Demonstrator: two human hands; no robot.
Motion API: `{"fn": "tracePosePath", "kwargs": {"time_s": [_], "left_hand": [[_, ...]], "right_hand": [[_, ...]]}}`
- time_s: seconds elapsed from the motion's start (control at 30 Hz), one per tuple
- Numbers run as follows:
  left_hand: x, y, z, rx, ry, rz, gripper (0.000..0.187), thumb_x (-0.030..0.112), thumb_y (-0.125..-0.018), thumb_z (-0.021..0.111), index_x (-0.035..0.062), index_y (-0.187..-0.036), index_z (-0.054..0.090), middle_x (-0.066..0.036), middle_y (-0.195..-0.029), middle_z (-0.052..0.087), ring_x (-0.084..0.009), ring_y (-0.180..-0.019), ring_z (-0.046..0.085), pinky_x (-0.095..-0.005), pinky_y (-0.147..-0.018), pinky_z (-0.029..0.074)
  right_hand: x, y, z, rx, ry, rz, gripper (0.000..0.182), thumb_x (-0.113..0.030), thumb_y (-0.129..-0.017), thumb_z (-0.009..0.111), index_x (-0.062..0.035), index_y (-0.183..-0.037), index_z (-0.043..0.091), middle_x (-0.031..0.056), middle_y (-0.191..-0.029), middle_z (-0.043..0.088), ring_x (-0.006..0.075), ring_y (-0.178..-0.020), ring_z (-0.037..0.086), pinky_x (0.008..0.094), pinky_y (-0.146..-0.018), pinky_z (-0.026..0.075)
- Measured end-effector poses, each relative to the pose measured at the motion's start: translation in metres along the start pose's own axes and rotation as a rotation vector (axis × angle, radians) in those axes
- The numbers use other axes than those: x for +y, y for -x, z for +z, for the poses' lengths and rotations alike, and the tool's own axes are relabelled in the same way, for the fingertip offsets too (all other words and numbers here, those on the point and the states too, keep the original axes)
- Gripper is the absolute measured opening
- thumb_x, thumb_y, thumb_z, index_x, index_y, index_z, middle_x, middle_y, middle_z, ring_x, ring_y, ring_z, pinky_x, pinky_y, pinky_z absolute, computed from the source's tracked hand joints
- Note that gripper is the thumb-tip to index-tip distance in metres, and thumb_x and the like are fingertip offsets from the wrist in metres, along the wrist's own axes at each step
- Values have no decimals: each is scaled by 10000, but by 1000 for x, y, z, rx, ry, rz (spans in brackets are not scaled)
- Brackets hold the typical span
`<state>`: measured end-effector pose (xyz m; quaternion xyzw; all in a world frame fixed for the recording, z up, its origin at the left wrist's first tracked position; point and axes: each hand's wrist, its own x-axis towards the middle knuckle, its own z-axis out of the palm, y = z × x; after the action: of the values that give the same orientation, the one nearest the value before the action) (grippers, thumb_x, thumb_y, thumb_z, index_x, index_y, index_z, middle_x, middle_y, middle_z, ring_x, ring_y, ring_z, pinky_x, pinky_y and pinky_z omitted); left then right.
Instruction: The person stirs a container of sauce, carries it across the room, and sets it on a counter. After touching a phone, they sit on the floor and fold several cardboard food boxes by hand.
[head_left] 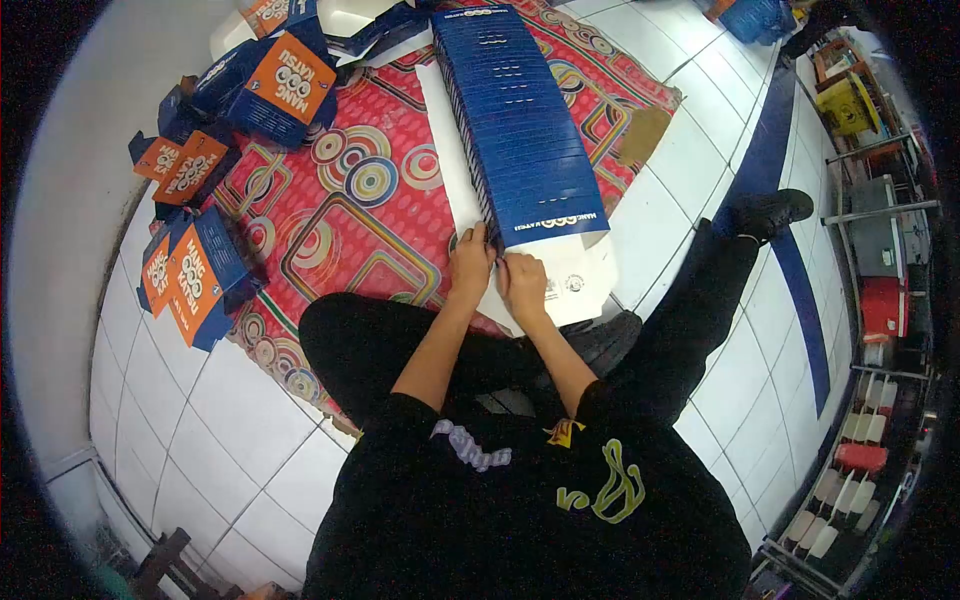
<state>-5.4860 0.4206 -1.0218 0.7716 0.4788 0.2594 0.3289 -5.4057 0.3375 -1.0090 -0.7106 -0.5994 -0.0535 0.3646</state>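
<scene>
A long row of overlapping blue printed cardboard sheets (530,130) lies on the red patterned mat, with white card showing along its left side and near end. At the near end, my left hand (471,262) has its fingers bent and pressed together at the left edge of the card. Just right of it, my right hand (524,283) is closed on the white flap (577,280) of the nearest sheet. The two hands are close together, and the fingertips meet the card edge between them.
Folded blue and orange boxes (290,90) are heaped at the upper left, with more boxes (190,275) lower down beside the wall. My legs lie around the near end of the mat (350,220). Shelving with goods (880,300) lines the right side.
</scene>
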Motion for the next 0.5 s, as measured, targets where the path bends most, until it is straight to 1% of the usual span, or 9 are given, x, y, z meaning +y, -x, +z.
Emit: {"fn": "tracePosePath", "kwargs": {"time_s": [0.1,0.17,0.2,0.23,0.3,0.33,0.37,0.47,0.5], "left_hand": [[1,-1,-4,-37,15,-3,325,-28,-710,591,-1,-1013,476,-200,-827,563,-398,-783,564,-462,-663,448],[1,-1,-9,-58,23,22,349,-23,-705,595,-7,-1029,465,-208,-861,559,-398,-819,559,-458,-698,449],[1,0,-11,-80,30,47,373,-18,-700,599,-12,-1045,455,-215,-895,554,-398,-856,555,-454,-734,450],[0,1,-11,-82,34,51,373,-18,-700,599,-12,-1045,455,-215,-895,554,-398,-856,555,-454,-734,450],[-2,6,-12,-110,95,112,464,3,-680,626,-32,-1095,420,-230,-986,526,-396,-946,528,-433,-828,434],[-1,8,-15,-182,73,99,564,30,-652,673,-46,-1137,395,-232,-1046,498,-388,-993,507,-410,-884,415],[1,8,-17,-189,79,95,564,30,-652,673,-46,-1137,395,-232,-1046,498,-388,-993,507,-410,-884,415],[6,6,-17,-191,85,55,586,55,-638,730,-42,-1116,405,-241,-1024,516,-393,-1012,519,-419,-858,429],[7,6,-15,-196,85,55,586,55,-638,730,-42,-1116,405,-241,-1024,516,-393,-1012,519,-419,-858,429]], "right_hand": [[8,-4,-2,-73,31,35,119,-86,-745,643,-32,-834,585,115,-756,588,292,-735,545,412,-680,403],[23,-8,-15,-222,-168,32,189,-117,-746,656,-25,-903,605,125,-816,612,303,-797,553,410,-725,408],[32,-9,-29,-200,-168,-32,230,-114,-750,658,-25,-958,613,134,-845,621,311,-825,558,407,-752,413],[40,-8,-44,-110,-89,-20,187,-111,-758,658,-24,-916,606,136,-849,619,314,-821,555,410,-747,415],[56,-4,-75,61,-23,274,133,-90,-773,625,-8,-865,574,123,-779,571,277,-765,555,372,-704,441],[70,-1,-87,184,-161,451,128,-74,-762,636,-14,-843,557,114,-760,554,251,-758,552,350,-686,440],[89,-1,-93,193,-130,562,169,-42,-748,644,-5,-888,556,107,-773,546,227,-758,548,337,-680,446],[112,-16,-103,140,-337,531,263,-7,-718,650,13,-967,566,128,-790,556,257,-766,563,344,-693,455],[120,-21,-103,-34,-308,517,316,9,-696,647,15,-1002,570,141,-803,564,275,-772,566,346,-696,457]]}}
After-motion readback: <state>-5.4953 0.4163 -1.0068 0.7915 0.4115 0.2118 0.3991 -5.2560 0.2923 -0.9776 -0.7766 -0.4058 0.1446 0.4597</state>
